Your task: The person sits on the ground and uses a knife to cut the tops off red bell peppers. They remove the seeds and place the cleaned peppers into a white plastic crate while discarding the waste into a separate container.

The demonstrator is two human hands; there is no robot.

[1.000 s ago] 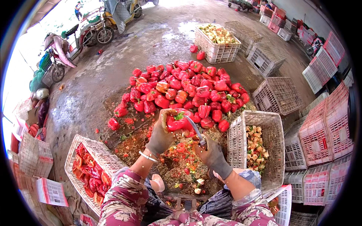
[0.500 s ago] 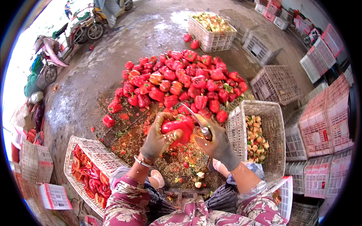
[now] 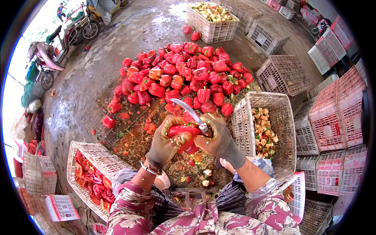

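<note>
Your left grip [image 3: 162,144] is clamped on a red pepper [image 3: 180,128] at the dial's centre, and your right grip [image 3: 220,141], just beside it at three o'clock, is closed around the handle of a curved knife [image 3: 187,107], blade toward ten o'clock. The pepper's glossy skin could turn under soiled gloves [image 3: 156,155], letting the edge skid toward your left fingers; a slackened hold could drop the pepper onto the littered floor [image 3: 135,140].

The head view (wide fisheye) faces down, close above left hand [image 3: 164,145] and right hand [image 3: 222,141].
</note>
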